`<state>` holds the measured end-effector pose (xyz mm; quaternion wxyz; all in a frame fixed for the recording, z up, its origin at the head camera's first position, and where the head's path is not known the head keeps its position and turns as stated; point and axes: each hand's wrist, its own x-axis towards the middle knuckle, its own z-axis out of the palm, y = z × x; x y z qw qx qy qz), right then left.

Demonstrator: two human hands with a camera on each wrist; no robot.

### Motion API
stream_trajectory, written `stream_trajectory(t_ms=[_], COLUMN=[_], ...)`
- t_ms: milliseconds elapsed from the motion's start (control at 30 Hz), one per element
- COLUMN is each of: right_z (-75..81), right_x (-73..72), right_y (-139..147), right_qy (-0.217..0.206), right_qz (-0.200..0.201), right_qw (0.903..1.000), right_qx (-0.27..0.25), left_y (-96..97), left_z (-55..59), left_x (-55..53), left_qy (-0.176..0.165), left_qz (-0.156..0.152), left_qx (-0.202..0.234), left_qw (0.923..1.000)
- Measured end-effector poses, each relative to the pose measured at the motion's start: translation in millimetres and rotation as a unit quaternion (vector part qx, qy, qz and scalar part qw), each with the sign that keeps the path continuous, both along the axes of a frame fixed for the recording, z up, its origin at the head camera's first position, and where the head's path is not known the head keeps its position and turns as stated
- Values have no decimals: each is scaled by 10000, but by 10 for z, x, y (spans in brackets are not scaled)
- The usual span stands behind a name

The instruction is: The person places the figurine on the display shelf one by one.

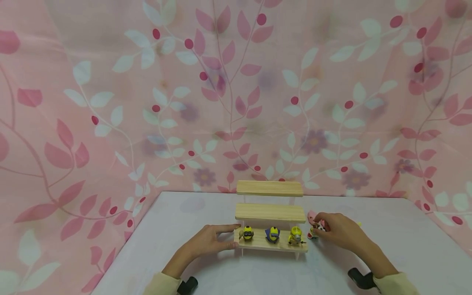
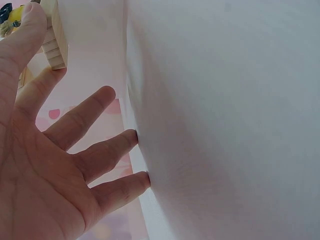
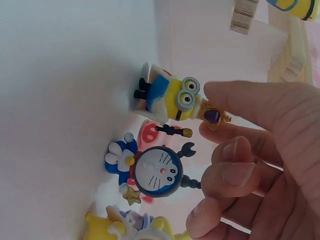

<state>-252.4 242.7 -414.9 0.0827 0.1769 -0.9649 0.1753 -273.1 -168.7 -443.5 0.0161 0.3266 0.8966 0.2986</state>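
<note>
My right hand (image 1: 341,231), just right of the wooden tiered display stand (image 1: 269,212), pinches a Minion figurine (image 3: 176,97) by its gold crown between thumb and index finger. This figurine has goggles, blue clothes and a white cape. In the right wrist view it is close to the white tabletop. At the stand's left end my left hand (image 1: 212,241) holds the bottom tier's end between thumb and index finger, its other fingers spread. Three Minion figurines stand along the bottom tier: a left one (image 1: 248,233), a middle one (image 1: 273,234) and a right one (image 1: 295,235).
Beside the held figurine stands a blue cat figurine (image 3: 155,172), with a pink figurine (image 1: 311,216) behind and a yellow one (image 3: 100,227) nearby. The stand's upper tiers rise toward the floral backdrop (image 1: 236,102). White cloth (image 1: 177,213) covers the table.
</note>
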Motion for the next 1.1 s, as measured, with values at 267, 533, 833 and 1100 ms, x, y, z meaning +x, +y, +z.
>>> stream_trajectory(t_ms=[267,533,833,1100], right_z=[11,50,150,379], right_x=[11,53,147,281], right_y=[0,-12,-24,-101], right_qy=[155,105,143,263], right_qz=[89,-36,-221,-252], right_qw=[9998,9999,9996,9993], right_qx=[-70,-26,30,92], left_y=[2,-8,-6,-9], left_z=[2,-5,1,-7], left_x=[0,-2,-1,-8], left_qy=[-9,19,7,14], left_qz=[-3,-17,-39,-53], left_qx=[-4,16,-13,7], left_qw=[10000,10000,10000,10000])
